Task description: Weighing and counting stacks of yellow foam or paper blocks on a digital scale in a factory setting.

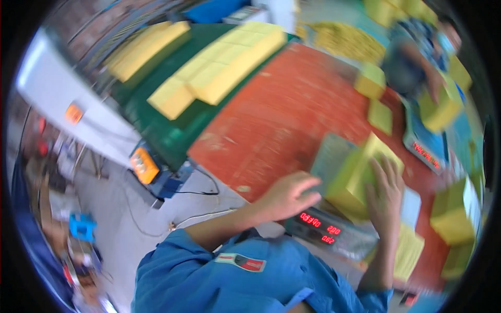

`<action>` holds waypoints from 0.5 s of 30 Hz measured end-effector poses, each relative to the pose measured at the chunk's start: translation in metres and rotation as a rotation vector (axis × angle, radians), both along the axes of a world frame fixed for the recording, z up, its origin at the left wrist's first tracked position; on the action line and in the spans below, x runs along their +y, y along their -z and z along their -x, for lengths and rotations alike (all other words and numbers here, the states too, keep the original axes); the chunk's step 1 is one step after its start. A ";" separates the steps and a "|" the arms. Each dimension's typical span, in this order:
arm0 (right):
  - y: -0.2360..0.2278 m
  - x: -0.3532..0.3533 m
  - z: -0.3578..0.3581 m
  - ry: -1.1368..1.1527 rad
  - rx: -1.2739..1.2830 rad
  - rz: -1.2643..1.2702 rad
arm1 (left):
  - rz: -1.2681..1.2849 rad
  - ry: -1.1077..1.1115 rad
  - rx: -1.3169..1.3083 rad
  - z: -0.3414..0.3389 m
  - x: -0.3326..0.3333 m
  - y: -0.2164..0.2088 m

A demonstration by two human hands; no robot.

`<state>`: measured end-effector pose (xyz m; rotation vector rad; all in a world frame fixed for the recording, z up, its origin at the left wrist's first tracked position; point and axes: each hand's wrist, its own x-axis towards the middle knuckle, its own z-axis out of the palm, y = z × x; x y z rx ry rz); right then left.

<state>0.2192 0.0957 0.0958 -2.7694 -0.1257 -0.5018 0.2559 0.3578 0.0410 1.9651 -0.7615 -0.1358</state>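
Observation:
A thick block of yellow paper point(348, 188) rests on a weighing scale point(332, 156) with a red digital display, close in front of me. My right hand point(385, 183) lies against the block's right side with its fingers spread. At the scale's left edge, my left hand point(295, 195) is held apart from the block, its fingers extended and nothing in them. Some motion blur softens the hands and the block. Loose yellow sheets point(408, 252) lie beside my right forearm.
A red tabletop point(261, 125) adjoins a green conveyor belt point(172, 136) carrying rows of yellow blocks point(224, 62). At the far right a person point(412, 57) has a hand on a yellow block point(441, 107) at a second scale point(424, 148). More yellow blocks point(456, 211) stand at right.

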 end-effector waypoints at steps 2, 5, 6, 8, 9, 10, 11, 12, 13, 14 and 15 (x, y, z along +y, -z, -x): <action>-0.013 0.000 0.021 0.130 -0.016 0.230 | 0.019 -0.014 -0.028 -0.016 0.025 0.001; -0.039 0.059 0.025 0.098 -0.175 0.069 | -0.069 -0.257 -0.154 -0.061 0.108 0.007; -0.043 0.087 0.020 0.053 -0.220 -0.024 | -0.091 -0.388 -0.251 -0.082 0.140 0.011; -0.032 0.141 -0.004 -0.121 -0.212 -0.236 | -0.178 -0.568 -0.276 -0.137 0.202 0.000; -0.032 0.172 -0.023 -0.236 -0.172 -0.253 | -0.202 -0.700 -0.345 -0.172 0.236 0.009; -0.029 0.202 -0.042 -0.299 -0.094 -0.262 | -0.273 -0.804 -0.356 -0.205 0.264 0.010; -0.022 0.227 -0.060 -0.354 -0.016 -0.266 | -0.320 -0.846 -0.359 -0.240 0.288 0.013; -0.008 0.244 -0.081 -0.440 0.011 -0.300 | -0.363 -0.842 -0.266 -0.272 0.303 0.011; -0.001 0.264 -0.098 -0.488 0.049 -0.316 | -0.465 -0.813 -0.178 -0.296 0.311 0.001; 0.003 0.282 -0.114 -0.508 0.076 -0.312 | -0.453 -0.794 -0.174 -0.322 0.316 0.000; 0.010 0.299 -0.128 -0.514 0.079 -0.345 | -0.517 -0.752 -0.120 -0.347 0.324 0.004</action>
